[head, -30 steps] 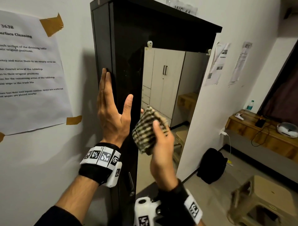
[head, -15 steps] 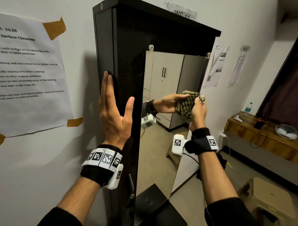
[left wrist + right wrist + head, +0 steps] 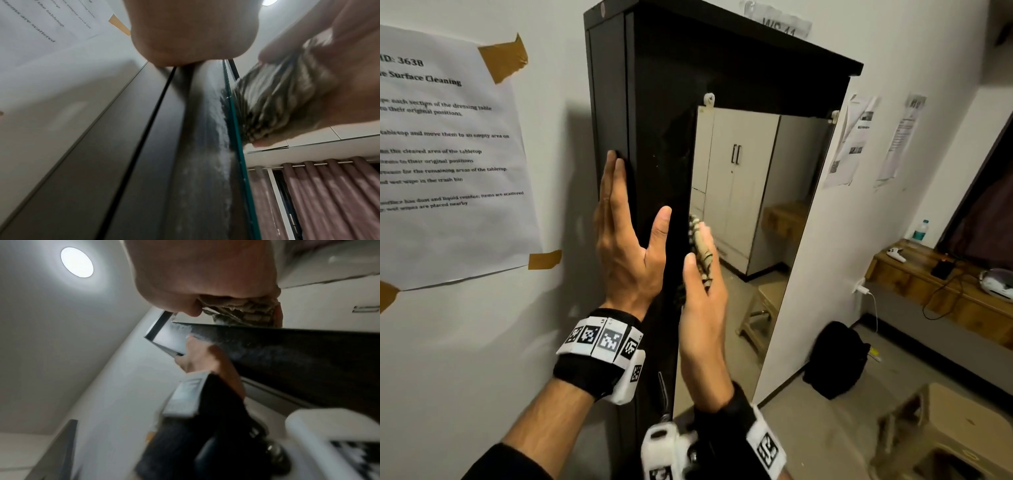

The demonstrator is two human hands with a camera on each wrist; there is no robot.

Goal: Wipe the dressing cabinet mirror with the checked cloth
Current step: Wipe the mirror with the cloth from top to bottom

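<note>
At about 6 o'clock on the left edge of the mirror (image 3: 743, 219), the right hand (image 3: 703, 308) holds the bunched checked cloth (image 3: 700, 250) pressed against the glass, fingers curled round it. The left hand (image 3: 626, 246), at 9 o'clock of the cloth, lies flat and wide on the cabinet (image 3: 654, 102) side, bracing it. The cloth looks soft, light and floppy, best kept wadded in the palm; the glass is hard, slick and likely breakable, so moderate pressure seems wise.
</note>
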